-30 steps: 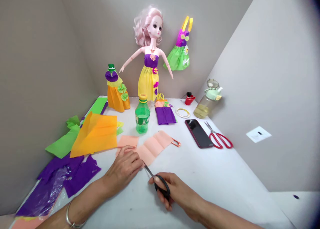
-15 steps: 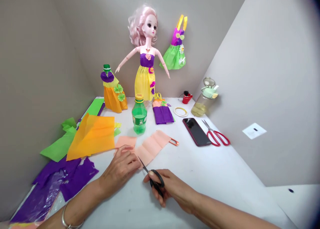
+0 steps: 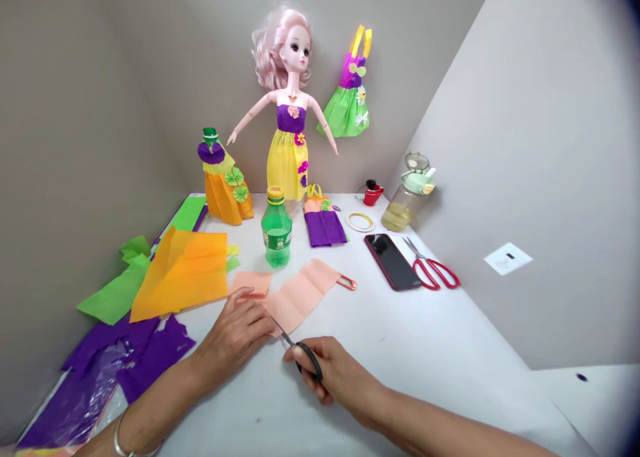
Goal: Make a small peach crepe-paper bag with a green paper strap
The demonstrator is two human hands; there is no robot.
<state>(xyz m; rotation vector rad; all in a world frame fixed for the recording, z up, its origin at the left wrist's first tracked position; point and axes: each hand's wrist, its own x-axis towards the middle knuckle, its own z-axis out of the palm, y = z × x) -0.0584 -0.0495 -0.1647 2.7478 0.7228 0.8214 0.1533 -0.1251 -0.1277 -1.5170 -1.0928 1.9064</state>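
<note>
The peach paper (image 3: 305, 294) lay on the surface (image 3: 400, 340), its near end under my left hand (image 3: 241, 334), pinching or not I couldn't tell. My right hand (image 3: 343, 370) gripped the black scissors (image 3: 313, 356); short snips, clear of the other, seemed best.

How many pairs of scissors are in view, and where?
2: the black-handled scissors, held in the right hand, blades near the left hand; and the red-handled scissors, lying beside the phone. Any under the orange sheet would be hidden.
</note>
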